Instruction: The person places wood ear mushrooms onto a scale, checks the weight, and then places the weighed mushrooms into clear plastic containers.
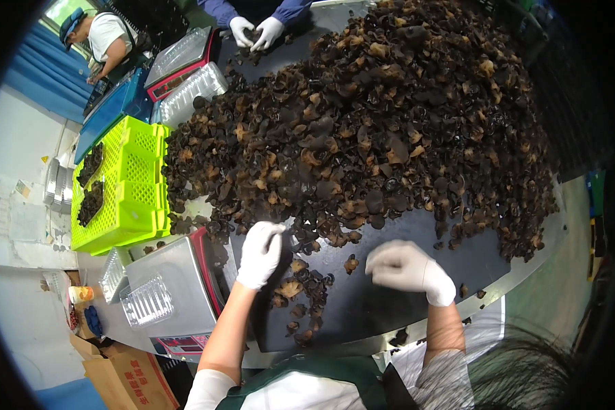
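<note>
My left hand (260, 254), in a white glove, is at the near edge of a large heap of dark wood ear mushrooms (338, 133). Its fingers are bent, and whether anything is between them is hidden. Over the dark tabletop mat (359, 312) my right hand (407, 266), also gloved, is blurred by motion with its fingers curled. What it holds, if anything, cannot be made out. A small group of loose mushrooms (315, 297) lies on the mat between my forearms, and one single piece (351, 264) sits just left of my right hand.
Left of my left arm, a digital scale (174, 271) carries a clear plastic tray (147, 301). Beyond it, filled trays of mushrooms (91, 204) rest on a lime-green crate (142, 166). Another scale (179, 56), a co-worker's gloved hands (256, 35) and another person (107, 41) are farther back.
</note>
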Demonstrator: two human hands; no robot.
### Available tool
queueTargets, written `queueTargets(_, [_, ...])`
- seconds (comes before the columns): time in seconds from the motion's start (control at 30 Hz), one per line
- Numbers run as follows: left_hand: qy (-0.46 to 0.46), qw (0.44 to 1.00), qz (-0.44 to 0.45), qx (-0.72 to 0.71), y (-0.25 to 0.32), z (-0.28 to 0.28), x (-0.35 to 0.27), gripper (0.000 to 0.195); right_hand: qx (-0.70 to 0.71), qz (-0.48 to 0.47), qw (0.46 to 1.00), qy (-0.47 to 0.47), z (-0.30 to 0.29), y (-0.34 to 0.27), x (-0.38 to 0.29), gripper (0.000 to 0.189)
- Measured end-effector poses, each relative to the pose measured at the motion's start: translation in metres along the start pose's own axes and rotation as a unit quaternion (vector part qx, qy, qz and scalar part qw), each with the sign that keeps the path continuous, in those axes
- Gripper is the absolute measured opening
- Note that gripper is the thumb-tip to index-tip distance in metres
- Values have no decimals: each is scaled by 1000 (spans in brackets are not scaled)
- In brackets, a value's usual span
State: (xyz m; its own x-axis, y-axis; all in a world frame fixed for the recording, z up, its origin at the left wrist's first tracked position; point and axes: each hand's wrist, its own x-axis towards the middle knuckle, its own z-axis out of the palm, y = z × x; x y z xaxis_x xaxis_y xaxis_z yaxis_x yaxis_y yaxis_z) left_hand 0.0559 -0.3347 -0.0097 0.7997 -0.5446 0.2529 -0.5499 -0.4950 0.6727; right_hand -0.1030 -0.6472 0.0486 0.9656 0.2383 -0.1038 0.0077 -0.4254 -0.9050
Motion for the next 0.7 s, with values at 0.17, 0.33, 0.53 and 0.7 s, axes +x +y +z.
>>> queueTargets(0.17, [-77,972,154,159,39,49,25,54,-368,-31,852,372,19,45,57,38])
queueTargets(0.33, [-225,948,219,54,20,22,-21,17,-328,-118,925,149,104,24,18,41])
queueTargets(0.53, [-164,974,144,-60,22,-24,-53,5,-108,-163,974,113,118,15,-20,22])
queueTargets(0.7, [-45,971,142,185,15,11,-7,28,-256,-40,916,305,101,38,35,45])
